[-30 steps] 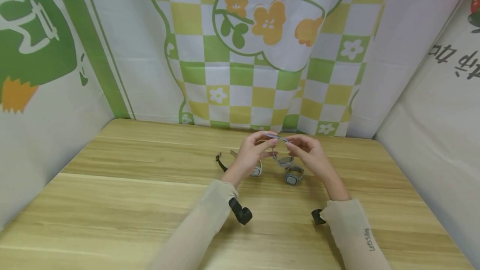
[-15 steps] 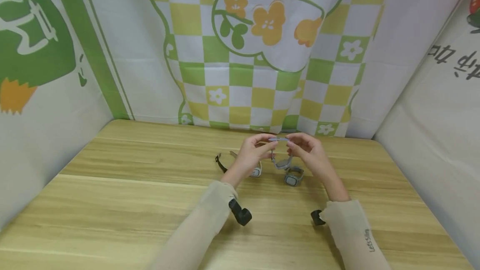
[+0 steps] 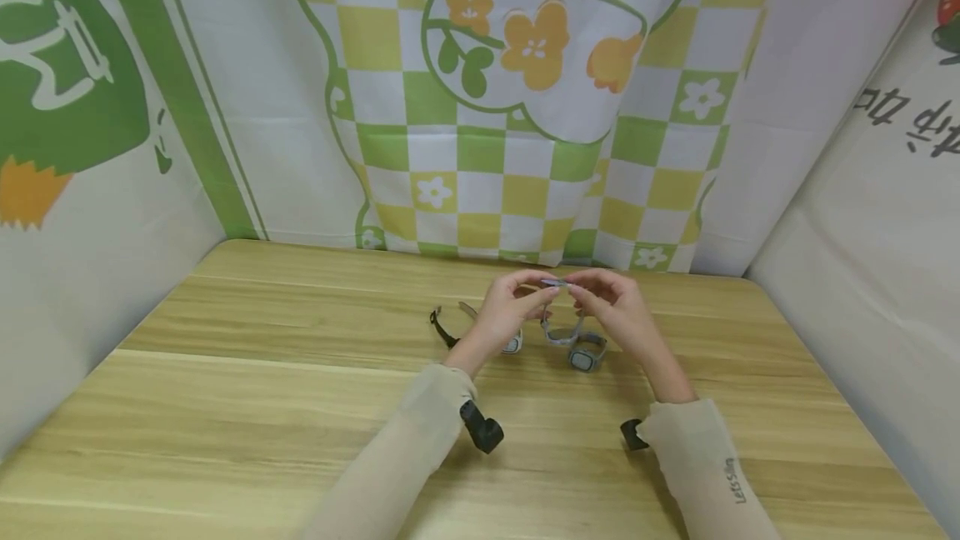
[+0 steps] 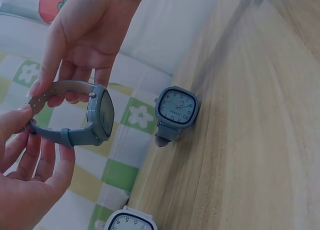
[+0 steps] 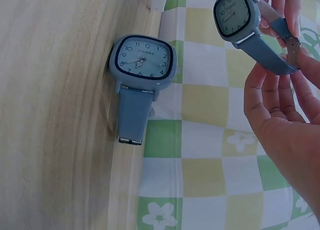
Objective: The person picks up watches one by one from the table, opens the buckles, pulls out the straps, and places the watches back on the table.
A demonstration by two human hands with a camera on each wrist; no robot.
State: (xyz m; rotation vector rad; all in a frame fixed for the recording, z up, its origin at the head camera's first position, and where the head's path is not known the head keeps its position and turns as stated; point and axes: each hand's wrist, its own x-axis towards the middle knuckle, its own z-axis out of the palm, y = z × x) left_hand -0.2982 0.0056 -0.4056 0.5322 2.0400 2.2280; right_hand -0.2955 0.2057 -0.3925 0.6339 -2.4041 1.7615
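1. The held grey-blue wristwatch (image 4: 101, 117) is crowded nearside by a standing grey-blue wristwatch (image 3: 582, 359).
2. Leftward, passage is hindered by a white wristwatch (image 3: 513, 346) and black strap (image 3: 442, 328).
3. Farther left, wide room is left over the wooden tabletop (image 3: 262, 390).

- Head view: looks from above and behind the left hand (image 3: 506, 307) and right hand (image 3: 621, 307), forward and down over the table (image 3: 225, 440) to a checkered cloth (image 3: 480, 148); widest and farthest back.
- Left wrist view: close to the held watch (image 4: 102, 119), turned sideways (the table rises along the right).
- Right wrist view: also close and sideways, table at left.
- Both wrist views share the held watch, a second watch (image 5: 142, 60) and the cloth.
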